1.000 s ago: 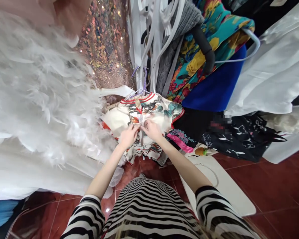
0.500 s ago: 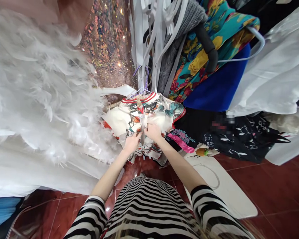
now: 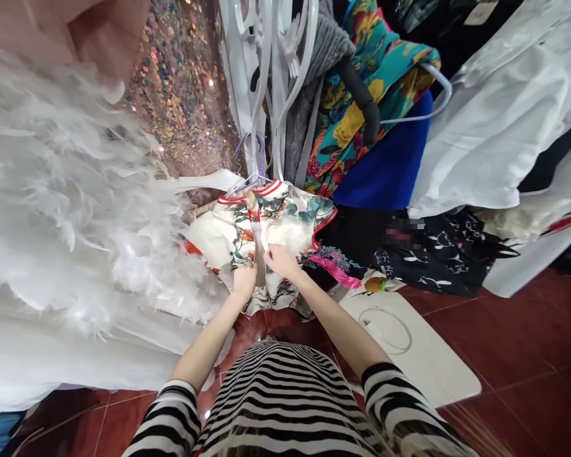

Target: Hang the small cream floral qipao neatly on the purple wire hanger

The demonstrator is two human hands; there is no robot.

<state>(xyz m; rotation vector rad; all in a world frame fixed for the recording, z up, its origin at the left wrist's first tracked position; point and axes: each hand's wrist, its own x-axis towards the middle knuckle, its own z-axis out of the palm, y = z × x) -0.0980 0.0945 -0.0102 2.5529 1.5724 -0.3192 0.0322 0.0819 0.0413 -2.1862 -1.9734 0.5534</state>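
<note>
A white printed top with red-striped trim [image 3: 285,212] hangs in front of me on a thin hanger with a purple hook [image 3: 255,162]. Its front is parted by a gap below the collar. On the left edge of that gap, my left hand [image 3: 244,280] is closed, gripping the fabric. My right hand [image 3: 280,261] pinches the opposite edge, slightly higher up. Fingertips of both hands are partly hidden by the cloth and the hands themselves.
White feathery garments [image 3: 76,190] fill the left, beside a sequined dress [image 3: 181,89]. White hangers [image 3: 266,70], a floral teal garment [image 3: 352,120] and a blue garment [image 3: 385,165] hang behind. A white board [image 3: 419,349] lies on the red tiled floor [image 3: 518,330].
The gap down the top's front has widened as my hands moved slightly apart and lower. The whole view has shifted a little, so the garments appear further left.
</note>
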